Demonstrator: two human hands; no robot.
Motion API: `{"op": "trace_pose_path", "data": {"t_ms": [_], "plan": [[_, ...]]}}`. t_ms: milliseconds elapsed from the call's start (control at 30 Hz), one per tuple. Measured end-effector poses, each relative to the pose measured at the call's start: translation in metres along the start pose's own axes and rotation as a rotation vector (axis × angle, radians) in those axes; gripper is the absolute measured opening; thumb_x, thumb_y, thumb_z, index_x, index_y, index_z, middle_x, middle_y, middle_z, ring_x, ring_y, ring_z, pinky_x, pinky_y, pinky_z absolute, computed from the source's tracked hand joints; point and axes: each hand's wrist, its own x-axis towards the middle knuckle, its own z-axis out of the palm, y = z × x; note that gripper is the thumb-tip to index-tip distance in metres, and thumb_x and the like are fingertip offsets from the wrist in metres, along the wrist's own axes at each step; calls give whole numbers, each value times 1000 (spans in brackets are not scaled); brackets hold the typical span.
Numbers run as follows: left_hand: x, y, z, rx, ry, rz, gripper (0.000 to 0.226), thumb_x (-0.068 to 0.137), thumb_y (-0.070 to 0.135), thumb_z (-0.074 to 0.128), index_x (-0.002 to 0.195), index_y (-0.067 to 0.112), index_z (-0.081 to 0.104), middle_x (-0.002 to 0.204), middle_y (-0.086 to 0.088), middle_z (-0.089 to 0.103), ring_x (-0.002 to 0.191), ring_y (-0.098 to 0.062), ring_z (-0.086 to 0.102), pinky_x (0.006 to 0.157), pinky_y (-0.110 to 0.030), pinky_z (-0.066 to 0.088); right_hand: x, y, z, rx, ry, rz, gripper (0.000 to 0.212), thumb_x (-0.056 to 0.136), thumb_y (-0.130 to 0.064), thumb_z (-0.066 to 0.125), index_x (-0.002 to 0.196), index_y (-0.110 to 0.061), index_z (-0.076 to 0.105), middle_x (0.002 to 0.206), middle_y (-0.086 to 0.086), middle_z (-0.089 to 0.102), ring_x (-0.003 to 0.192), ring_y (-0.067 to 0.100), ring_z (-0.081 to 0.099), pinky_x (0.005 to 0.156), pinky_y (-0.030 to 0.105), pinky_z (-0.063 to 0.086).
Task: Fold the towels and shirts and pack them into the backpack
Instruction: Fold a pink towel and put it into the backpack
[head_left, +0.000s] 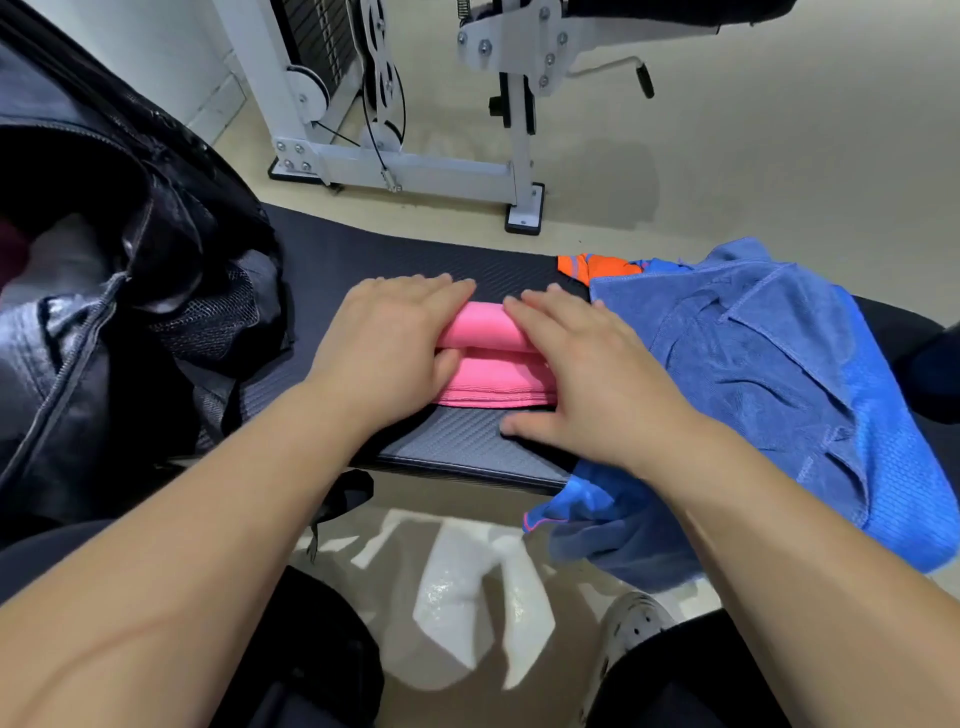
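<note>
Pressing flat on folded pink towel (491, 358) mid-bench (467, 447): left hand (395, 338), right hand (582, 374), fingers extended, no closed grip. Backpack (130, 291) at left end, blue clothes (769, 364) right.

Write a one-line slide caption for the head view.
Both hands press a folded pink towel on the bench, beside the open backpack.
</note>
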Motion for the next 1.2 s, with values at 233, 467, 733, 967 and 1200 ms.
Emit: {"op": "trace_pose_path", "data": {"t_ms": [233, 467, 733, 967, 1200], "plan": [[-37, 1, -6, -69, -109, 168, 96, 82, 76, 46, 156, 16, 33, 166, -5, 25, 153, -23, 24, 123, -52, 14, -27, 4, 4, 123, 53, -109, 80, 80, -63, 63, 146, -19, 51, 157, 1, 41, 149, 23, 32, 118, 50, 31], [-48, 13, 14, 39, -4, 208, 65, 88, 35, 63, 141, -1, 52, 145, -22, 53, 132, -38, 54, 113, -55, 35, -23, 1, 7, 139, 244, -48, 28, 90, -38, 60, 98, -17, 78, 124, -2, 70, 114, 24, 64, 92, 37, 53], [-63, 16, 28, 33, -196, 143, 94, 94, 69, 28, 161, 6, 9, 169, -13, -3, 156, -27, -1, 124, -57, 10, 13, -10, 31, 31, 272, 150, 39, 100, -37, 45, 136, -27, 54, 126, 2, 54, 115, 30, 50, 95, 47, 41], [-54, 9, 16, -288, -206, 54, 86, 93, 66, 24, 162, 20, 2, 169, 3, -6, 156, -12, -5, 124, -54, -2, 12, -6, 42, -110, 68, 211, 58, 101, -48, 18, 158, -35, 18, 164, 12, 21, 152, 37, 8, 116, 54, 13], [-25, 5, 2, -423, -93, 102, 85, 90, 62, 45, 158, 15, 27, 156, -4, 44, 139, -23, 44, 115, -38, 33, 2, -8, 43, 44, 110, -83, 68, 100, -49, 36, 157, -14, 26, 134, 8, 50, 132, 31, 40, 107, 48, 33]]}}
